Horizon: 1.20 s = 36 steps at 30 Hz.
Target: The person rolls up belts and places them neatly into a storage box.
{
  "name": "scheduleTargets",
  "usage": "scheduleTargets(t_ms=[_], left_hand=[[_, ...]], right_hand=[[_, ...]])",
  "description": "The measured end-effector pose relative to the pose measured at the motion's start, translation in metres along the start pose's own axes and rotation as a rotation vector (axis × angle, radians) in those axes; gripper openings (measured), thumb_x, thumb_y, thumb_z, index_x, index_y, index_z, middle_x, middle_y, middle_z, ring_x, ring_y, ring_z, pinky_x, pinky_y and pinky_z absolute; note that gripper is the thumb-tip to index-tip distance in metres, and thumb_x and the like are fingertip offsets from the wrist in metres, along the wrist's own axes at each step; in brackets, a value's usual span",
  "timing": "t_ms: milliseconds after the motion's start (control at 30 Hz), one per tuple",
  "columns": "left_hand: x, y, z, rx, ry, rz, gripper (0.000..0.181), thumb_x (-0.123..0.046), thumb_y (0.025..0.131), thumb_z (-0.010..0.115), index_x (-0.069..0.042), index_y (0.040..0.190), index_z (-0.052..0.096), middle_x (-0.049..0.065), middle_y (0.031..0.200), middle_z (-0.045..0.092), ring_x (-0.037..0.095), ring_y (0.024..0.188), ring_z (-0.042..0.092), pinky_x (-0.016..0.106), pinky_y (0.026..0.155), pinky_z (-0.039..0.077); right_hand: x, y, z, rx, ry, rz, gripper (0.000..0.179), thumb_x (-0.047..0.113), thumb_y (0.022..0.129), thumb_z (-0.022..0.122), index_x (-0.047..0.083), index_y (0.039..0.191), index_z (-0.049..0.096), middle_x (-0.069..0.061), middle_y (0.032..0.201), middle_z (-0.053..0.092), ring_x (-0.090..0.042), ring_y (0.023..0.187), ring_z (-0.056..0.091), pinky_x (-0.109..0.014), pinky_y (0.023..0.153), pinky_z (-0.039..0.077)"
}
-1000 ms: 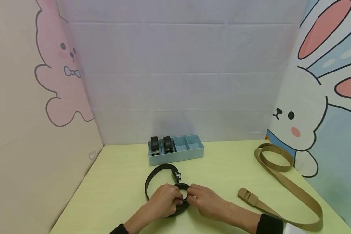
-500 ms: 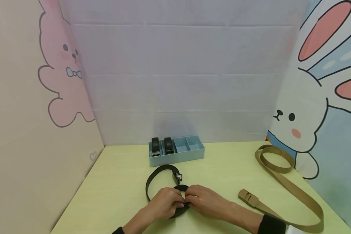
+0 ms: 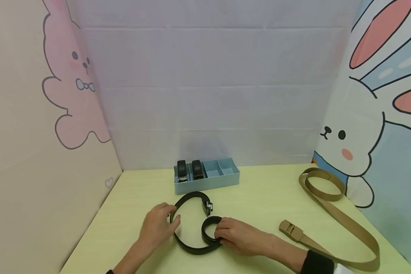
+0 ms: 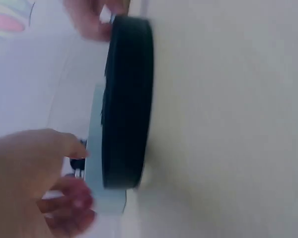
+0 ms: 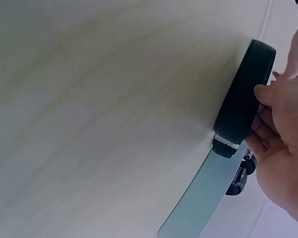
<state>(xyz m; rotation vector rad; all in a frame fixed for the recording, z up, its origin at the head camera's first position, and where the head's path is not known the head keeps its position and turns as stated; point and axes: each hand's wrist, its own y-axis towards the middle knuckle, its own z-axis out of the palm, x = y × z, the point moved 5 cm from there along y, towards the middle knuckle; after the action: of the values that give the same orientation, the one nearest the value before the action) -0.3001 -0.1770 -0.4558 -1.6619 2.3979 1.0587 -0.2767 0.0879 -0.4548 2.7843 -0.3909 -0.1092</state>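
Note:
A black belt (image 3: 195, 250) stands on edge on the table, one end wound into a small coil and the rest curving out in a wider loop. At its far end is a metal buckle (image 3: 209, 207). My right hand (image 3: 239, 236) pinches the belt at the coil's right side; in the right wrist view the thumb (image 5: 264, 94) lies on the outer face, with fingers behind. My left hand (image 3: 155, 227) is at the loop's left side, thumb and fingers spread. In the left wrist view that hand (image 4: 25, 168) has a gap between thumb and fingers, beside the belt (image 4: 128, 104).
A light-blue divided box (image 3: 207, 185) stands behind the belt, with two rolled black belts in its left compartments. At right lies a tan webbing belt (image 3: 351, 224), partly looped, its buckle (image 3: 290, 230) toward the middle. Printed wall sheets border the table.
My left hand has let go of the coil and moved left to the loop's outer side, its fingers opening. My right hand stays at the coil, which now shows more fully.

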Motion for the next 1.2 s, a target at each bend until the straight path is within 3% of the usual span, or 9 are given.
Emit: scheduleTargets(t_ms=[67, 133, 233, 400, 633, 833, 1000, 1100, 1200], left_hand=[[0.017, -0.003, -0.004, 0.050, 0.025, -0.162, 0.013, -0.014, 0.086, 0.094, -0.007, 0.094, 0.086, 0.001, 0.080, 0.079, 0.011, 0.068, 0.067, 0.031, 0.062, 0.055], [0.029, -0.007, -0.001, 0.136, -0.031, -0.280, 0.009, -0.015, 0.086, 0.091, -0.008, 0.089, 0.086, -0.002, 0.073, 0.077, 0.009, 0.062, 0.065, 0.029, 0.058, 0.052], [0.034, -0.005, 0.007, 0.207, -0.134, -0.333, 0.008, -0.010, 0.086, 0.086, -0.011, 0.079, 0.084, -0.005, 0.067, 0.075, 0.007, 0.058, 0.064, 0.026, 0.057, 0.050], [0.024, 0.015, 0.025, 0.236, -0.151, -0.219, 0.011, -0.002, 0.087, 0.081, -0.009, 0.080, 0.087, -0.004, 0.068, 0.076, 0.005, 0.058, 0.060, 0.024, 0.055, 0.048], [-0.015, 0.050, 0.061, 0.348, -0.165, 0.014, 0.025, 0.004, 0.095, 0.074, -0.007, 0.076, 0.085, -0.005, 0.061, 0.063, 0.003, 0.054, 0.041, 0.020, 0.052, 0.031], [-0.046, 0.062, 0.081, 0.411, -0.221, 0.160, 0.016, 0.001, 0.098, 0.079, -0.009, 0.091, 0.090, 0.002, 0.082, 0.084, 0.006, 0.070, 0.070, 0.020, 0.064, 0.052], [-0.042, 0.054, 0.076, 0.417, -0.251, 0.102, 0.010, -0.005, 0.100, 0.081, -0.006, 0.106, 0.090, 0.005, 0.095, 0.087, 0.014, 0.083, 0.079, 0.025, 0.074, 0.062], [-0.031, 0.041, 0.062, 0.393, -0.251, 0.029, 0.012, -0.007, 0.100, 0.082, -0.005, 0.109, 0.089, 0.005, 0.095, 0.086, 0.014, 0.083, 0.078, 0.027, 0.073, 0.062], [-0.019, 0.024, 0.041, 0.367, -0.241, -0.075, 0.006, -0.011, 0.097, 0.085, -0.008, 0.099, 0.089, 0.001, 0.087, 0.084, 0.010, 0.075, 0.073, 0.027, 0.067, 0.059]], right_hand=[[0.003, 0.001, -0.001, 0.008, -0.013, -0.004, 0.016, 0.006, 0.101, 0.081, 0.014, 0.115, 0.079, 0.004, 0.113, 0.078, -0.010, 0.108, 0.069, -0.024, 0.098, 0.057], [0.005, 0.001, -0.001, 0.018, -0.020, -0.007, 0.015, 0.006, 0.102, 0.081, 0.015, 0.114, 0.079, 0.004, 0.112, 0.077, -0.009, 0.107, 0.068, -0.023, 0.097, 0.056], [0.009, 0.003, -0.002, 0.036, -0.016, -0.004, 0.015, 0.006, 0.102, 0.080, 0.016, 0.113, 0.080, 0.005, 0.111, 0.076, -0.009, 0.106, 0.067, -0.022, 0.096, 0.055], [0.016, 0.008, 0.000, 0.057, -0.019, -0.029, 0.019, 0.005, 0.097, 0.085, 0.017, 0.111, 0.079, 0.006, 0.110, 0.076, -0.008, 0.105, 0.066, -0.020, 0.096, 0.054], [0.034, 0.022, 0.003, -0.051, -0.015, -0.154, 0.022, 0.000, 0.094, 0.085, 0.019, 0.104, 0.078, 0.009, 0.104, 0.077, -0.006, 0.095, 0.064, -0.014, 0.092, 0.050], [0.035, 0.026, 0.005, -0.006, -0.023, -0.112, 0.019, 0.006, 0.096, 0.087, 0.019, 0.108, 0.079, 0.009, 0.107, 0.079, -0.006, 0.098, 0.065, -0.012, 0.093, 0.050], [0.033, 0.026, 0.006, 0.050, -0.022, -0.060, 0.021, 0.008, 0.095, 0.088, 0.018, 0.111, 0.080, 0.009, 0.110, 0.080, -0.006, 0.104, 0.066, -0.016, 0.097, 0.053], [0.032, 0.026, 0.005, 0.070, -0.021, -0.044, 0.023, 0.007, 0.094, 0.090, 0.018, 0.111, 0.081, 0.009, 0.110, 0.079, -0.005, 0.105, 0.067, -0.016, 0.098, 0.054], [0.032, 0.026, 0.005, 0.084, -0.020, -0.037, 0.023, 0.007, 0.093, 0.090, 0.018, 0.111, 0.081, 0.009, 0.110, 0.079, -0.004, 0.104, 0.067, -0.015, 0.098, 0.054]])
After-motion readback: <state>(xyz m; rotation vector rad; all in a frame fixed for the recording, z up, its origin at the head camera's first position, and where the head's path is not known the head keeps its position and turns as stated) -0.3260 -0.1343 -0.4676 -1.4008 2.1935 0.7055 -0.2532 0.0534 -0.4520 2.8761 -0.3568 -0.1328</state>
